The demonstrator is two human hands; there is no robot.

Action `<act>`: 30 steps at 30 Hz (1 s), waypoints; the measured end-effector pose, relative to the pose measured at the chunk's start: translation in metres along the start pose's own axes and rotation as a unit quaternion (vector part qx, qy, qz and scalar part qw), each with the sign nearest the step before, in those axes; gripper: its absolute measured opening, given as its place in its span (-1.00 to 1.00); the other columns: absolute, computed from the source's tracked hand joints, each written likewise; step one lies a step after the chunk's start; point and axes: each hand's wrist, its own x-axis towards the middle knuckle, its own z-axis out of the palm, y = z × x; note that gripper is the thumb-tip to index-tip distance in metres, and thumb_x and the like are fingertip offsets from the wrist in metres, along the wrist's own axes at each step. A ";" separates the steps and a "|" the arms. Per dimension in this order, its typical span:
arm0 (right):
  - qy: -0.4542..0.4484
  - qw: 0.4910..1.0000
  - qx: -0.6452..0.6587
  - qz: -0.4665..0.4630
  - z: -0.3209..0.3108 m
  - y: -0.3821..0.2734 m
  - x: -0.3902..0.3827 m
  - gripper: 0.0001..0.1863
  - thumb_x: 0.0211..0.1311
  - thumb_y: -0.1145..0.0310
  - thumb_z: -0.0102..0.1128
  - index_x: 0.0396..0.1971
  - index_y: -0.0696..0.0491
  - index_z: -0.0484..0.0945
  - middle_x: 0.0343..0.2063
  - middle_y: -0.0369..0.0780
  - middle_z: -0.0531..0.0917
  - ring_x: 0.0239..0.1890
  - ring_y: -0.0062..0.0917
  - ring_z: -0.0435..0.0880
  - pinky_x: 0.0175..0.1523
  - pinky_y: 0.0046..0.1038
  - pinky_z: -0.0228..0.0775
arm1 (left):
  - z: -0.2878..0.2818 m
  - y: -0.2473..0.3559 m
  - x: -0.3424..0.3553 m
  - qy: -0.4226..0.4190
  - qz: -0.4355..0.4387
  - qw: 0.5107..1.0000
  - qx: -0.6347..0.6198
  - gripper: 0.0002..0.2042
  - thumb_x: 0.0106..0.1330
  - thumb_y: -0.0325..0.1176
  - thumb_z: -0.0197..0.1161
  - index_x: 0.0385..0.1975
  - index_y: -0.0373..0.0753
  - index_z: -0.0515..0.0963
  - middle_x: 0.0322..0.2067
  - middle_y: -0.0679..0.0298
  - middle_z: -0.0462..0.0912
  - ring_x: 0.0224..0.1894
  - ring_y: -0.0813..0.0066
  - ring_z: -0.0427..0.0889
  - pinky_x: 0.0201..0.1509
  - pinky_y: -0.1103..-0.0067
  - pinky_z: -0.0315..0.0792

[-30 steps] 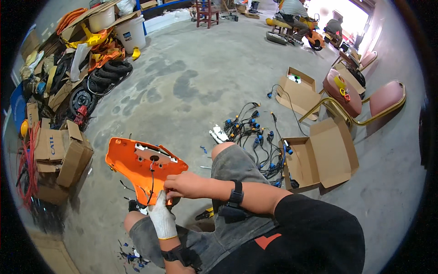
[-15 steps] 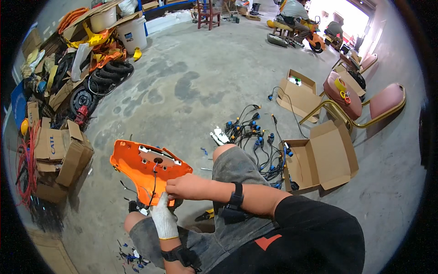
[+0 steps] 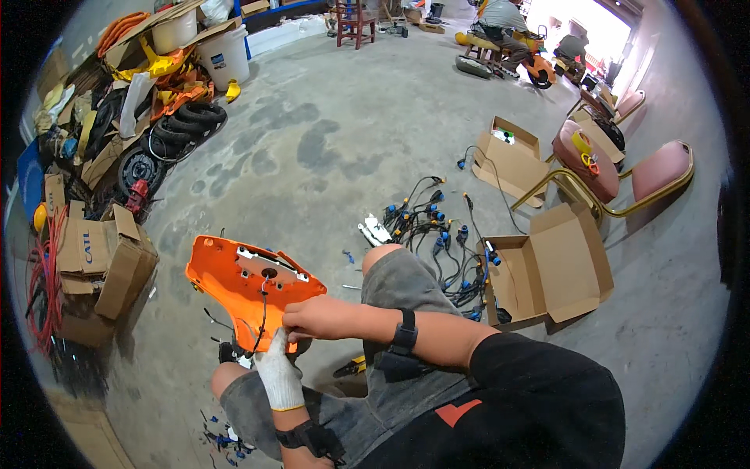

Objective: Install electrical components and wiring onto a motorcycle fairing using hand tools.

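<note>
In my lap I have an orange plastic panel with a white bracket across its upper part and a dark cable hanging down its inside. My left hand, in a white knitted glove, grips the panel's lower edge. My bare right hand has its fingers curled at the panel's lower right, just above the glove; what they pinch is hidden.
Black cables with blue connectors and open cardboard boxes lie to the right, near pink-cushioned chairs. Tires, piled plastic parts and cartons line the left. Two people work by scooters at the back.
The panel shifts a little to the right, dipping and rising slightly, with my hands moving along with it. Their grip looks the same.
</note>
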 end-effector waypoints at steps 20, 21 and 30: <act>-0.011 1.000 0.018 0.017 -0.004 -0.001 0.000 -0.72 0.25 0.14 0.20 -0.26 0.06 0.53 -0.27 -0.13 0.57 -0.21 -0.11 0.61 -0.17 -0.14 0.46 | -0.001 0.001 0.003 -0.004 -0.022 1.000 -0.018 -0.72 0.26 -0.41 0.29 -0.08 -0.38 0.52 -0.23 0.22 0.65 -0.28 0.45 0.64 -0.25 0.54 0.49; -0.013 1.000 0.012 0.018 -0.006 -0.001 0.000 -0.71 0.24 0.13 0.21 -0.26 0.06 0.52 -0.27 -0.12 0.57 -0.21 -0.11 0.61 -0.18 -0.14 0.46 | -0.001 0.001 0.005 0.002 -0.023 1.000 -0.003 -0.72 0.26 -0.42 0.30 -0.07 -0.38 0.52 -0.23 0.22 0.65 -0.30 0.45 0.64 -0.26 0.54 0.49; -0.007 0.997 0.064 0.034 0.003 -0.005 -0.006 -0.71 0.22 0.16 0.24 -0.29 0.08 0.53 -0.30 -0.12 0.57 -0.21 -0.12 0.60 -0.14 -0.17 0.44 | -0.007 -0.006 0.001 -0.014 -0.004 1.000 -0.005 -0.71 0.25 -0.42 0.29 -0.05 -0.35 0.53 -0.22 0.21 0.66 -0.29 0.37 0.68 -0.28 0.47 0.62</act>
